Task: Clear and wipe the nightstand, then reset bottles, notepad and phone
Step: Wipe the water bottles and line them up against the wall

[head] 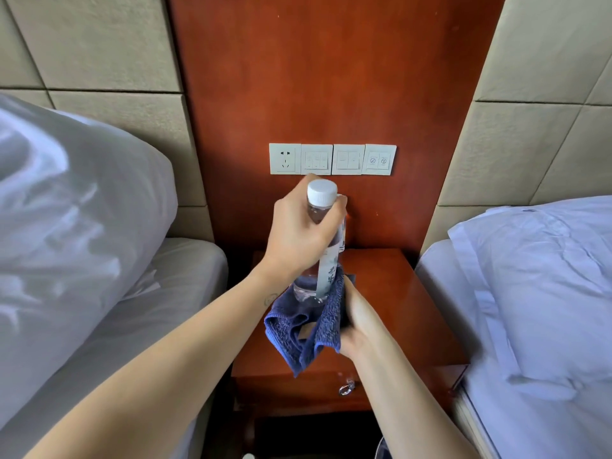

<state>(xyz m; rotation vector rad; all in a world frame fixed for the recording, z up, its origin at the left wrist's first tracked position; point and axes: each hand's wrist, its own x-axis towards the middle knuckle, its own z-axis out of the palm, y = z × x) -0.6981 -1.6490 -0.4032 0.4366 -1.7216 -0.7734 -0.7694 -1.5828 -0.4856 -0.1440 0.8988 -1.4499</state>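
My left hand (pixel 299 233) grips a clear water bottle (pixel 323 226) with a white cap around its upper part, holding it upright above the reddish wooden nightstand (pixel 397 293). A second bottle seems to stand just behind it, mostly hidden. My right hand (pixel 359 318) holds a blue cloth (pixel 304 329) wrapped against the bottle's lower end. The nightstand top shows bare glossy wood to the right of my hands. No notepad or phone is in view.
A bed with a white pillow (pixel 66 193) lies to the left and another white bed (pixel 536 293) to the right, both close to the nightstand. A row of wall switches and a socket (pixel 332 159) sits on the wood panel behind. A drawer pull (pixel 346 389) shows in front.
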